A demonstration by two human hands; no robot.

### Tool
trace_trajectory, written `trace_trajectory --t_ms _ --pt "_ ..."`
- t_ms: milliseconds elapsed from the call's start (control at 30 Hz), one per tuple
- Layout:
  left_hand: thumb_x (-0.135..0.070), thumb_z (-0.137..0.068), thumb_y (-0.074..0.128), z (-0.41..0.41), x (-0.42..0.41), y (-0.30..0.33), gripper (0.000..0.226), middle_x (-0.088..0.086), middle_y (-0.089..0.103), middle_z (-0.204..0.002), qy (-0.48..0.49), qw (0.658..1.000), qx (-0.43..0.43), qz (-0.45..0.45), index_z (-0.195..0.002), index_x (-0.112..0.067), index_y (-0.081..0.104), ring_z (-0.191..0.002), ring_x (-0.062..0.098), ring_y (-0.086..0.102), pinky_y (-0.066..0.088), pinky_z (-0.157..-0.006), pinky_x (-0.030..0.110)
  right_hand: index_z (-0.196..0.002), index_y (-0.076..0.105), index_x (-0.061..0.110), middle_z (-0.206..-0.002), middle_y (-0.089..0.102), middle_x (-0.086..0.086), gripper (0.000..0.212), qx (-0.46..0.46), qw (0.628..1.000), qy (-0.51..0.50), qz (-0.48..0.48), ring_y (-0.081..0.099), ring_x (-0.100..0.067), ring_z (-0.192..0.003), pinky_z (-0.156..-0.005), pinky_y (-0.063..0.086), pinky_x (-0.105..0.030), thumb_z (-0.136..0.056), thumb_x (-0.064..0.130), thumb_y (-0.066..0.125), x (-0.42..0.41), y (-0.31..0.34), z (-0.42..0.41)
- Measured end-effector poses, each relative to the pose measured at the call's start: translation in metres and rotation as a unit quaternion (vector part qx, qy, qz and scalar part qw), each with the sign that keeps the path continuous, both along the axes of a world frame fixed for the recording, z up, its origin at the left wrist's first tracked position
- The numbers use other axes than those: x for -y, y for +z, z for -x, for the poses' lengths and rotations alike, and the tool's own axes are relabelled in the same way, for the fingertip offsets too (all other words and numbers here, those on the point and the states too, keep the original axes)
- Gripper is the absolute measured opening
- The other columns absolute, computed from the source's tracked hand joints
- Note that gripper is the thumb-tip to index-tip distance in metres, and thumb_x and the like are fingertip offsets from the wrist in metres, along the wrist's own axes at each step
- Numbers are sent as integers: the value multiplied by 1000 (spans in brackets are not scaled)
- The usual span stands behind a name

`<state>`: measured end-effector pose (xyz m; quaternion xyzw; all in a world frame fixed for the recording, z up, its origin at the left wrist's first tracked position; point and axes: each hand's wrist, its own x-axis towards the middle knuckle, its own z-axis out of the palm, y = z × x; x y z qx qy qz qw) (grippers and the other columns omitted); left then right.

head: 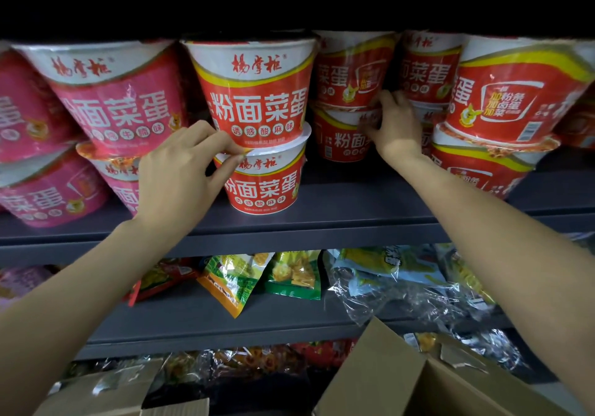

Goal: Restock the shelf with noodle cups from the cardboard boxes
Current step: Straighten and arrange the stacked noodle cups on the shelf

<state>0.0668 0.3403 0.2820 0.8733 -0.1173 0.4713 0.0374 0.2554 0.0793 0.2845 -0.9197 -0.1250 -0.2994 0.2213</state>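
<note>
Grey shelf (pixel 322 222) — left hand (pixel 180 171) fingers pinching lower red cup (pixel 267 187) rim; right hand (pixel 392 126) fingers unclear.

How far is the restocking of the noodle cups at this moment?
Mostly done, it seems: the upper shelf holds pink cups and red cups stacked two high. In hand: the left hand touches the front red stack, and the right hand reaches between stacks farther back. Left: a cardboard box stands open below; its contents are hidden.
</note>
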Motion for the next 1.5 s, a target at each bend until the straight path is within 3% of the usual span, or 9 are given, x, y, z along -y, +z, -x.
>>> trace_trajectory --t_ms 333,567,767,933,1067,1200,1300,1400,1500 --pt "-29 -91 63 1 0 1 18 2 62 -82 3 1000 -6 -5 -87 -13 69 -68 18 55 29 -54 24 -132 42 7 -136 38 -18 53 9 995 -93 -20 44 -37 -120 -86 45 -43 -89 28 63 -40 -2 -6" --pt "-29 -91 63 1 -1 2 16 1 62 -82 1 1000 -9 -13 -87 -14 68 -68 19 56 32 -51 25 -128 45 6 -132 42 -17 55 9 995 -36 -97 44 -33 -120 -86 45 -40 -85 30 68 -35 -8 -6" --pt "-30 -91 62 0 -2 1 17 0 61 -81 1 1000 -6 -14 -87 -15 68 -68 18 56 30 -51 24 -123 53 2 -120 53 -24 46 223 974 -22 -22 53 -40 -103 -74 48 -43 -82 15 67 -36 10 20" --pt "-30 -90 61 2 -1 2 18 -1 60 -79 5 1000 -14 -13 -85 -14 68 -65 16 54 30 -48 22 -145 35 12 -154 23 -15 56 169 984 -40 45 45 -39 -121 -89 45 -45 -91 5 51 -51 39 18" --pt "-30 -92 58 7 7 0 19 0 62 -87 22 1000 -5 4 -91 -14 68 -74 16 56 32 -49 22 -151 19 23 -159 12 -6 62 105 993 -49 37 43 -37 -123 -87 47 -46 -96 5 41 -43 41 15" --pt "-21 -91 55 19 55 -14 20 3 61 -99 -102 992 -14 71 -105 -11 65 -92 18 55 46 -71 29 -149 26 22 -158 14 -4 62 95 995 -16 -14 38 -34 -130 -95 44 -42 -93 8 48 -27 43 12" --pt "-17 -89 53 0 115 -9 36 -1 57 -118 -198 953 -126 190 -125 -16 55 -110 12 54 45 -93 28 -145 33 14 -151 26 -14 59 81 989 21 -121 38 -31 -132 -103 37 -34 -90 10 54 -12 36 13" --pt "-16 -91 56 -52 158 2 50 5 47 -133 -173 914 -197 310 -138 -14 40 -121 18 48 40 -98 25 -142 36 7 -142 41 -16 56 26 978 69 -196 42 -30 -129 -107 36 -37 -90 8 55 4 21 14" --pt "-11 -87 58 -108 176 4 61 18 42 -137 -126 898 -176 383 -143 -6 34 -124 32 45 37 -100 30 -145 31 9 -147 39 -11 58 -46 974 99 -198 36 -25 -135 -110 27 -31 -92 7 53 14 6 8"
